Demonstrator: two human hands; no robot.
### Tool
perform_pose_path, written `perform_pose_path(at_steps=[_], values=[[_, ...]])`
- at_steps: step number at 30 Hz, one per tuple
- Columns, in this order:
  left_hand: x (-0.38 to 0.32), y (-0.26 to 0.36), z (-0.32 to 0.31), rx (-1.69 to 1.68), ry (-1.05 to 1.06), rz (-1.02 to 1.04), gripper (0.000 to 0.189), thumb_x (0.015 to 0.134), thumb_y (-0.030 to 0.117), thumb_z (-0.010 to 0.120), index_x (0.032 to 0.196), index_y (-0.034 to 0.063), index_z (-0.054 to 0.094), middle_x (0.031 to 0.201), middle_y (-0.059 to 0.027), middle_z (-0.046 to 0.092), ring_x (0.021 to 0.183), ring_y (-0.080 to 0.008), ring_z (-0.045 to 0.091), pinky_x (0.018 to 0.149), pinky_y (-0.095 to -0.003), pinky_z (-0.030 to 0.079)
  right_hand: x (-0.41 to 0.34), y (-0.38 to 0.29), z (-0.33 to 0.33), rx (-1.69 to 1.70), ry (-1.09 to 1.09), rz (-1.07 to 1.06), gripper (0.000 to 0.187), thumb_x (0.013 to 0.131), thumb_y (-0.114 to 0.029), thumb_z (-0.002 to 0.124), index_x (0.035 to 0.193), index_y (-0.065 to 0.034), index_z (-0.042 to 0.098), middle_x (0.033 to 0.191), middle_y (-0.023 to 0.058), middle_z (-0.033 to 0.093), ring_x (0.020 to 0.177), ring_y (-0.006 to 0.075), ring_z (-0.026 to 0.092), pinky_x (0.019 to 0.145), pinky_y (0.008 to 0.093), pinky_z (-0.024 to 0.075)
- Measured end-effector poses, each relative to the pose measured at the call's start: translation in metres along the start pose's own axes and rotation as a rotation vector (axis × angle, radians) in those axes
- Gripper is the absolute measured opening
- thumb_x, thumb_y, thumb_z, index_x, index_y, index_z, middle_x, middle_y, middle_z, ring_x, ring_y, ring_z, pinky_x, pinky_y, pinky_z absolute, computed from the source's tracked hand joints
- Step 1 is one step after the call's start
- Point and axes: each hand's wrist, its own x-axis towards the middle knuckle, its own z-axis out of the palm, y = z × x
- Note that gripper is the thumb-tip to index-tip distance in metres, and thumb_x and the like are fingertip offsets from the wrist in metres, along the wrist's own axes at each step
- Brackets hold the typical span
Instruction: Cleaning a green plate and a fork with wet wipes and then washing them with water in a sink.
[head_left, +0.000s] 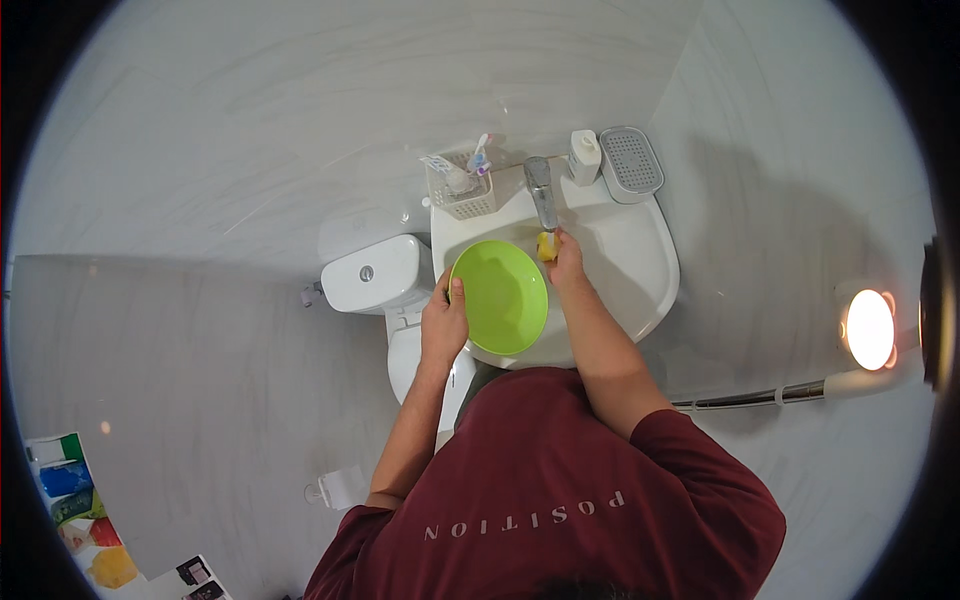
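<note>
My left hand grips the left rim of a lime-green bowl, its thumb over the edge. The bowl is held over the front left part of a white washbasin. Just right of it, my right hand holds a yellow sponge beneath the spout of a chrome faucet. A pale streak, which looks like water, meets the sponge from the spout. The fingers partly hide the sponge.
A white perforated basket with toothbrushes stands at the basin's back left. A white bottle and a grey lidded container stand at its back right. The toilet cistern is on the left, and a metal rail on the right.
</note>
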Motion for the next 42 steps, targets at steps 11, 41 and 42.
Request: perform_pose_path(at_steps=[11, 41, 42], values=[[-0.001, 0.003, 0.002, -0.019, -0.009, -0.001, 0.048, 0.104, 0.044, 0.042, 0.137, 0.0111, 0.054, 0.118, -0.0239, 0.066, 0.112, -0.0381, 0.063, 0.093, -0.0402, 0.049, 0.03, 0.003, -0.01, 0.062, -0.114, 0.119, 0.022, 0.098, -0.024, 0.053, 0.105, -0.0044, 0.055, 0.09, 0.0113, 0.061, 0.073, 0.0296, 0.059, 0.064, 0.0405, 0.0533], [-0.004, -0.001, -0.012, -0.058, 0.005, -0.022, 0.048, 0.104, 0.044, 0.042, 0.137, 0.0105, 0.054, 0.114, -0.0235, 0.067, 0.109, -0.0359, 0.065, 0.091, -0.0392, 0.049, -0.012, 0.006, 0.009, -0.302, 0.038, -0.027, 0.015, 0.097, -0.008, 0.042, 0.103, -0.0077, 0.056, 0.086, 0.0069, 0.057, 0.056, 0.0172, 0.052, 0.041, 0.0314, 0.038], [-0.002, 0.001, -0.009, -0.059, -0.007, -0.014, 0.048, 0.104, 0.044, 0.042, 0.137, 0.0105, 0.054, 0.114, -0.0235, 0.067, 0.109, -0.0359, 0.065, 0.091, -0.0392, 0.049, -0.007, 0.003, 0.006, -0.536, 0.045, -0.127, 0.015, 0.096, -0.007, 0.043, 0.103, -0.0073, 0.056, 0.083, 0.0063, 0.056, 0.055, 0.0168, 0.052, 0.039, 0.0312, 0.0364]])
